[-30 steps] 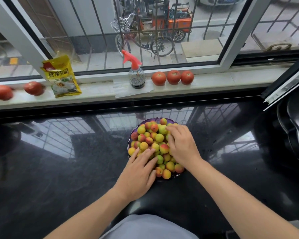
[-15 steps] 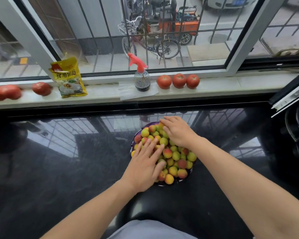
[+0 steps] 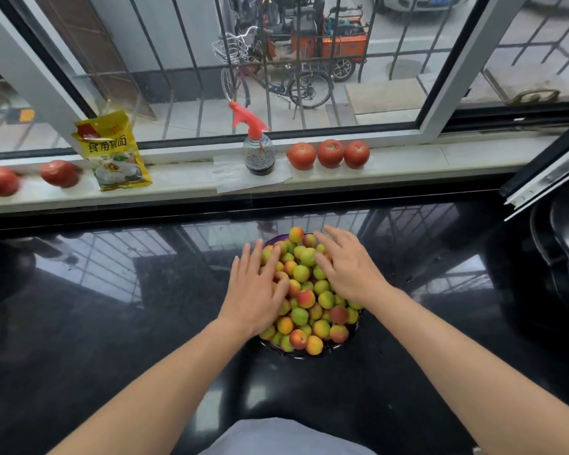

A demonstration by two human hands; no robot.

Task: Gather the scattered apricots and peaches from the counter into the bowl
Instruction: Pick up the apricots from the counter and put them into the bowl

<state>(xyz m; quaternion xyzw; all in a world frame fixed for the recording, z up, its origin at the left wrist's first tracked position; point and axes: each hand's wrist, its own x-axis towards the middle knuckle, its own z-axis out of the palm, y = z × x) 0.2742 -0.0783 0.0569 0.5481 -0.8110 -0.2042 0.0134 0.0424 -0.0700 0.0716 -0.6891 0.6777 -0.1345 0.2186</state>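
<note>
**Patting the Fruit Pile Flat**

My left hand (image 3: 255, 292) and right hand (image 3: 349, 269) lay flat on the fruit (image 3: 304, 298), fingers straight, holding nothing. The fruit was heaped high in the bowl (image 3: 296, 353), in the middle of the picture. I think a soft, slow press was best, so none rolled over the rim. The black counter (image 3: 112, 323) had lots of room on both sides. Further back, at the top, the sill held a spray bottle (image 3: 258, 156) and three tomatoes (image 3: 329, 154).
</note>
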